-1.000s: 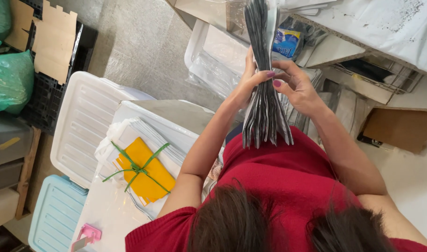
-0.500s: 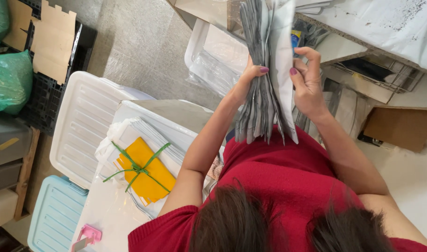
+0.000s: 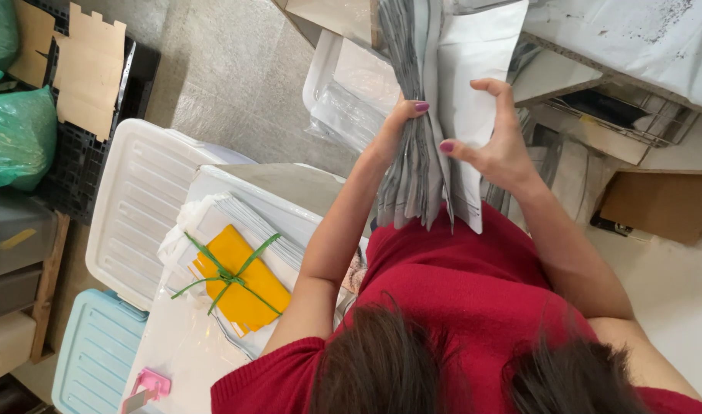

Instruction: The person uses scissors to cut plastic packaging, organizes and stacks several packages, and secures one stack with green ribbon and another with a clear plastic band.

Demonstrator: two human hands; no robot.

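- The concrete floor [image 3: 236,69] fills the upper middle of the view, crowded with bins and cardboard.
- A white plastic bin lid [image 3: 140,207] lies left of centre, with a pale blue bin lid [image 3: 98,353] just below it.
- A green plastic bag [image 3: 17,138] sits at the far left edge, beside a black crate [image 3: 75,184].
- The stack of grey sheets [image 3: 420,130] is held upright in front of the person's red-sleeved chest, above the lap. It is thin, flat and floppy, the layers fanned at the lower edge; one paler sheet [image 3: 473,84] is peeled away to the right side.
- A yellow packet tied with green string [image 3: 240,280] rests on a pile of clear bags, left of the arm.
- The left hand [image 3: 393,138] wraps the stack's left edge, its grip pressed around the sheets.
- The right hand [image 3: 500,146] pinches the paler sheet between thumb and fingers.
- A small pink clip [image 3: 151,382] lies near the bottom left.
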